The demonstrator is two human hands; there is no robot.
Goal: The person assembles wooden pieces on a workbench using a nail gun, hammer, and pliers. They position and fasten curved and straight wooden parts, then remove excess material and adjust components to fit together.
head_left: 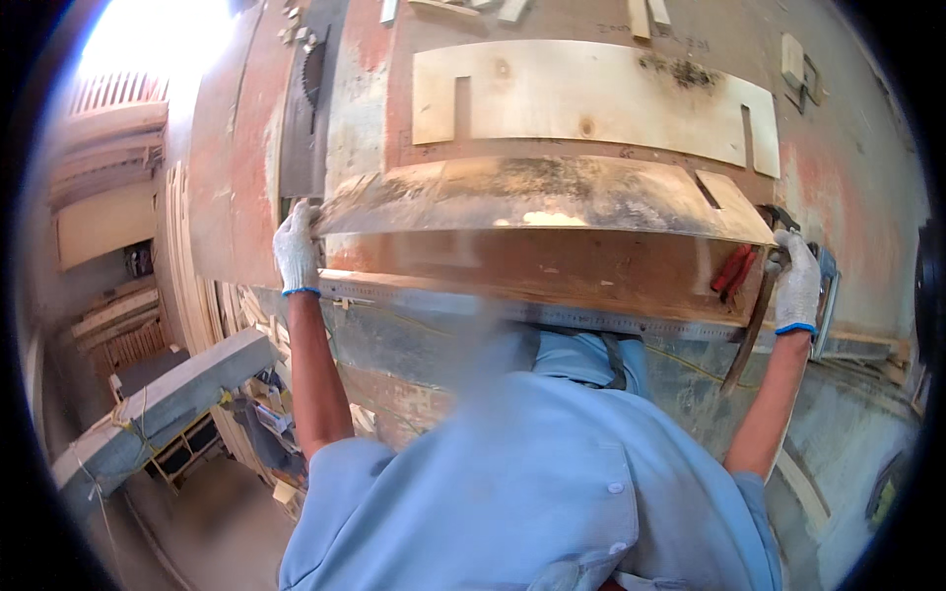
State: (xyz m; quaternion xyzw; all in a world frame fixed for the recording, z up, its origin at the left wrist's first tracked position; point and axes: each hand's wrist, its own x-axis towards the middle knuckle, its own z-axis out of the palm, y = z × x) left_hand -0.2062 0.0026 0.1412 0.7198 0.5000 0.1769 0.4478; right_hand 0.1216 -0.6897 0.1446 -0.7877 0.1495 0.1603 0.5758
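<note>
A long wooden board (473, 192) with dark mould-like stains and a slot near its right end is held tilted up in front of me. My left hand (296, 248), in a white knitted glove with a blue cuff, is closed on its left end. At the other end, my right hand (796, 281), gloved the same way, is closed around the corner. Beyond it a second, paler board (581, 94) lies flat on the worktable, with a slot near each end and a dark stain. Red-handled pliers (731, 274) lie just left of my right hand.
A circular saw blade (313, 74) rises from a metal strip at the far left of the worktable (360, 118). Near my right hand a hammer-like tool with a wooden handle (749, 345) crosses the metal ruler edge (591, 318). Wood strips (187, 266) stand at left.
</note>
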